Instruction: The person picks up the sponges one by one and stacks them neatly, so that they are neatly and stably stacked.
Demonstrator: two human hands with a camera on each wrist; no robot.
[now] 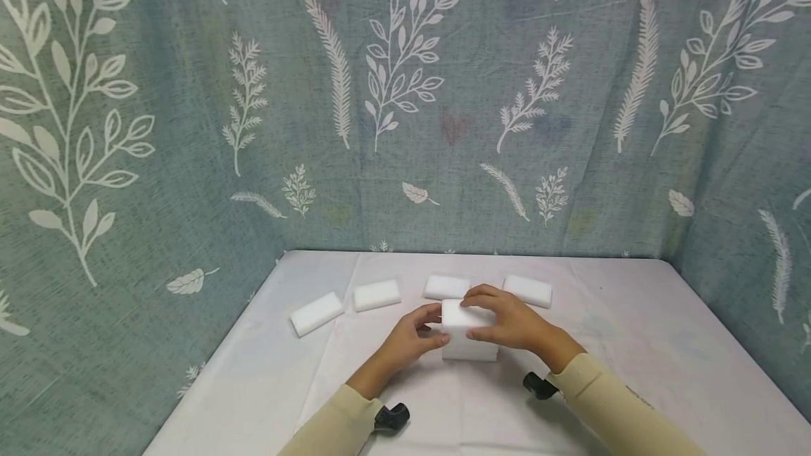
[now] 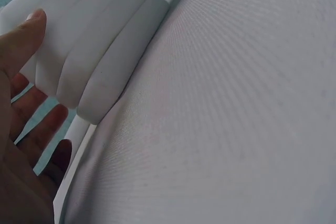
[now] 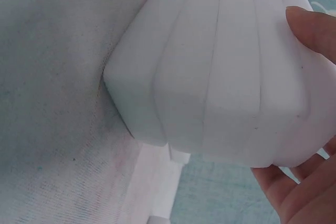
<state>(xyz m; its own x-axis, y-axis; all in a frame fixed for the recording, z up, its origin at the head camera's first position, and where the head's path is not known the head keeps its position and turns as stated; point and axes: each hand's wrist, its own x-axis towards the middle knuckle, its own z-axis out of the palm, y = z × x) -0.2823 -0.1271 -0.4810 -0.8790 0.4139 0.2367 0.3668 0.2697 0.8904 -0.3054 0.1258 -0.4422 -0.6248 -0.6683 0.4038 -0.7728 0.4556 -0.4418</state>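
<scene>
Several white sponges lie flat on each other in a stack on the white-covered table, layer edges showing in both wrist views. My right hand grips the top sponge from the right, thumb on the near side and fingers over the far edge. At the stack's left end my left hand holds the upper layers, its thumb on the near face and fingers behind. Its lower fingers spread away from the sponges. The right hand's fingers show beyond the stack's edge.
Behind the stack lie more loose white sponges: one at far left, one beside it, one just behind, and one at right. Leaf-patterned curtain encloses the table's back and sides. Black wrist devices sit under the sleeves.
</scene>
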